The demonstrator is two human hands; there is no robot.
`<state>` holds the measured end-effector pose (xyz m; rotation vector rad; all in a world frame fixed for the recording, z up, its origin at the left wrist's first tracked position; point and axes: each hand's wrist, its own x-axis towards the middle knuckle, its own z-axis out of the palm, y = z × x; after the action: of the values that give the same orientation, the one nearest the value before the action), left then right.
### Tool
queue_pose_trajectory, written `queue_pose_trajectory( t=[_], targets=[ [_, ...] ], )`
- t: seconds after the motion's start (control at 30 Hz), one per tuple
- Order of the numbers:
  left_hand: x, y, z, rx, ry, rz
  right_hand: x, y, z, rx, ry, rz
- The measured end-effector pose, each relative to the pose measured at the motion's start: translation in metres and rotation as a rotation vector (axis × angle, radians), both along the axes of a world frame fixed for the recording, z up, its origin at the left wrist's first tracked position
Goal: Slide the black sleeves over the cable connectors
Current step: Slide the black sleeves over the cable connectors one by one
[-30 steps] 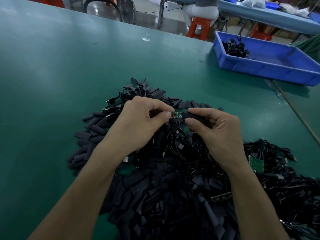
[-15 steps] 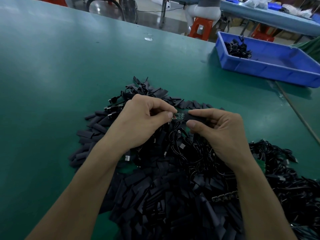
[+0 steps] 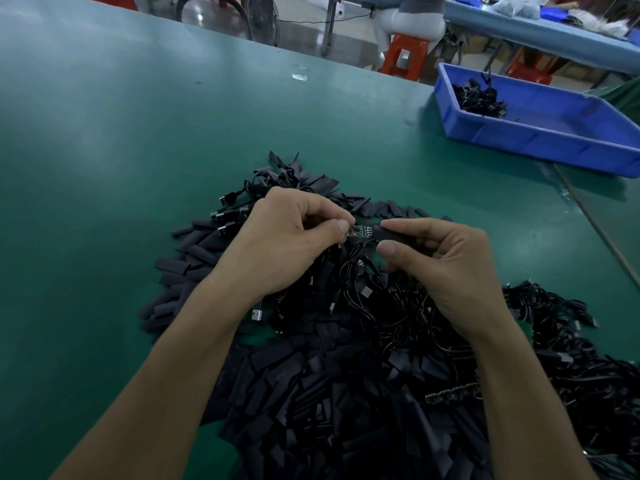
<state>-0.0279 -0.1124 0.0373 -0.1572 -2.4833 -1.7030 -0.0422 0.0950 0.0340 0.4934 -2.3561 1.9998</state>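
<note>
My left hand [image 3: 284, 240] pinches one end of a small bare circuit-board connector [image 3: 360, 231] between thumb and forefinger. My right hand [image 3: 443, 265] pinches a black sleeve [image 3: 393, 233] whose open mouth sits over the connector's right end. Part of the board with its tiny components still shows between the two hands. Both hands hover above a big heap of loose black sleeves [image 3: 311, 393] that is mixed with tangled black cables [image 3: 398, 306]. The cable from the held connector drops into the tangle.
A blue plastic tray [image 3: 540, 140] with a few finished cables [image 3: 481, 98] stands at the back right of the green table [image 3: 104, 150]. USB plugs [image 3: 228, 216] poke out at the heap's left. Orange stools and another bench lie beyond the far edge.
The hands stay together over the heap. A little more of the bare board shows between the fingertips now than half a second ago.
</note>
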Motion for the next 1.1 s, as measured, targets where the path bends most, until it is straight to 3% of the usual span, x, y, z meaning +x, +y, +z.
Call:
queue_pose_trajectory(
  t=[0.57, 1.1],
  targets=[
    [-0.0018, 0.0017, -0.0024, 0.029, -0.001, 0.007, 0.0018, -0.0085, -0.0058, 0.017, 0.059, -0.122],
    [0.0012, -0.0017, 0.0018, 0.035, -0.032, -0.079, -0.0021, -0.0004, -0.0040, 0.015, 0.056, 0.047]
  ],
)
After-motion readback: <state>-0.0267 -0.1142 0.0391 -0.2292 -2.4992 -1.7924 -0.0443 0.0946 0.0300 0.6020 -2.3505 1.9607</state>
